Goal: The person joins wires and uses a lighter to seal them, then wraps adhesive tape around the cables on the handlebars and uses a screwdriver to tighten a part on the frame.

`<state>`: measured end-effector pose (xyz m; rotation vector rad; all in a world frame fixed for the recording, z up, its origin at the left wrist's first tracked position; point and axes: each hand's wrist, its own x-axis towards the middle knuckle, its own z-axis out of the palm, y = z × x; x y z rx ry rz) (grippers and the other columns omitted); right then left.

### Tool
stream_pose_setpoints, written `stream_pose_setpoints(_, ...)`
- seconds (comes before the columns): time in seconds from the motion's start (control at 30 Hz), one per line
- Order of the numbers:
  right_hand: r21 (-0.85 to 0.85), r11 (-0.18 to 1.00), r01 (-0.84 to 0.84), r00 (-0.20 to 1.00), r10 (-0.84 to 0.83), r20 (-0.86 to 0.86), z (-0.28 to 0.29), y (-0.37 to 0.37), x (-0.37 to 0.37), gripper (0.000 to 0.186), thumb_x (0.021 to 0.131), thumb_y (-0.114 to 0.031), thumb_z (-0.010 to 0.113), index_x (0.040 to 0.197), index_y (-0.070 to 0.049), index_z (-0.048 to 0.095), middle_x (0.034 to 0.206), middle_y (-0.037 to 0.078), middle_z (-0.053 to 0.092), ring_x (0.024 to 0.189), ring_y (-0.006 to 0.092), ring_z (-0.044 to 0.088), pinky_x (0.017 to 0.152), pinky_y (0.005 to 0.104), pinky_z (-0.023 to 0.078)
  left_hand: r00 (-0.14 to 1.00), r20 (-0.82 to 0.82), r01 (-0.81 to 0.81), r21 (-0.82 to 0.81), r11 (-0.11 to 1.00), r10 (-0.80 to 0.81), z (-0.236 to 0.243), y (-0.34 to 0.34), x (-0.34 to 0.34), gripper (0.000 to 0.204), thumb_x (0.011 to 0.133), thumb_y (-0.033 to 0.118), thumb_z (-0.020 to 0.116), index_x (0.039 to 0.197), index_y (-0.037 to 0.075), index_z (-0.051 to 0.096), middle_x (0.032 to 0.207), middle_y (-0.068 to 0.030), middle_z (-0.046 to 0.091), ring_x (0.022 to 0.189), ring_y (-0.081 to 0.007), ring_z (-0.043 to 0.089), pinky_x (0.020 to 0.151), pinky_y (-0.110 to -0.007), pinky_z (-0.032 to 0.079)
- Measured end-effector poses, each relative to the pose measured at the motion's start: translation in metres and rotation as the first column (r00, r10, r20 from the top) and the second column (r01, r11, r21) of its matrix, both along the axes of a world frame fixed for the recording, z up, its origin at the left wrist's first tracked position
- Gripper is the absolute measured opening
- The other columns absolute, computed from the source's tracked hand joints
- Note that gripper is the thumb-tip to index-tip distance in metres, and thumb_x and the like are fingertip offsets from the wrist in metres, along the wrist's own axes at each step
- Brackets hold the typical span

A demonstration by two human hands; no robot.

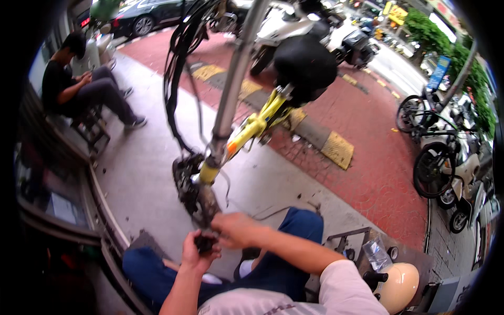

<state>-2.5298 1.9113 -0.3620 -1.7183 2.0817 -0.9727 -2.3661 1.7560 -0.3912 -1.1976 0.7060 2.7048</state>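
At 6 o'clock, low over my lap: both hands on the bottom end of the upended yellow bike frame [252,128].
Frame leans away toward 12, so its dark greasy end [206,242] sits within reach. Left hand [197,254] is curled tight round that end; right hand [236,229] is closed, pinching it from above. Hands nearly touch.

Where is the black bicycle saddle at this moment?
In the head view the saddle is at the upper centre, at the far end of the yellow frame, in front of a white scooter.
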Motion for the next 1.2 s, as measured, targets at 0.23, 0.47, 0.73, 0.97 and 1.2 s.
stream_pose_setpoints(0.23,0.35,0.921,0.169,0.984,-0.135,-0.118,-0.029,0.018,-0.013,0.018,0.085,-0.02,0.065,0.092,-0.004,0.072,0.094,0.016,0.071,0.089,0.0386,0.072,0.079,0.0502,0.057,0.992,-0.119,0.025,-0.029,0.999,-0.029,0.034,-0.005,0.01,0.054,0.098,0.049,0.05,0.101,0.001,0.072,0.089,-0.0127,0.07,0.067,-0.0264,0.065,0.062,-0.042,0.049)
stream_pose_setpoints(0.47,-0.142,0.979,0.144,0.96,-0.103,0.26,0.057,-0.005,0.04,0.017,0.082,-0.009,0.078,0.097,-0.005,0.071,0.095,0.011,0.068,0.078,0.0311,0.068,0.068,0.04,0.055,0.968,-0.232,-0.119,-0.103,0.988,0.093,0.037,0.004,0.017,0.043,0.104,0.045,0.049,0.097,0.006,0.068,0.086,-0.0134,0.072,0.064,-0.0263,0.068,0.055,-0.039,0.052)
stream_pose_setpoints(0.73,-0.205,0.971,0.122,0.951,-0.055,0.304,0.059,-0.025,0.062,0.023,0.079,-0.006,0.08,0.098,-0.006,0.068,0.103,0.012,0.066,0.085,0.0324,0.068,0.071,0.0401,0.055,0.955,-0.272,-0.195,-0.273,0.942,0.119,0.035,0.007,0.016,0.038,0.106,0.039,0.052,0.096,0.006,0.068,0.082,-0.0082,0.071,0.062,-0.0161,0.066,0.05,-0.03,0.051)
stream_pose_setpoints(0.97,-0.202,0.977,0.066,0.915,0.022,0.403,0.061,-0.022,0.067,0.021,0.079,0.0,0.08,0.094,-0.005,0.065,0.104,0.01,0.067,0.081,0.0268,0.068,0.069,0.0372,0.054,0.93,-0.234,-0.335,-0.213,0.918,0.285,0.028,-0.012,0.016,0.028,0.105,0.036,0.058,0.096,0.01,0.063,0.088,-0.0112,0.072,0.077,-0.0199,0.071,0.057,-0.038,0.056)
stream_pose_setpoints(1.2,-0.034,0.999,-0.029,0.915,0.041,0.402,0.067,0.0,0.014,0.02,0.08,0.006,0.077,0.094,-0.002,0.066,0.096,0.009,0.068,0.075,0.0189,0.064,0.067,0.0321,0.052,0.981,-0.193,-0.031,-0.032,0.999,0.024,0.04,-0.045,0.015,0.05,0.104,0.048,0.05,0.091,0.005,0.071,0.089,-0.0196,0.075,0.067,-0.0323,0.071,0.057,-0.045,0.056)
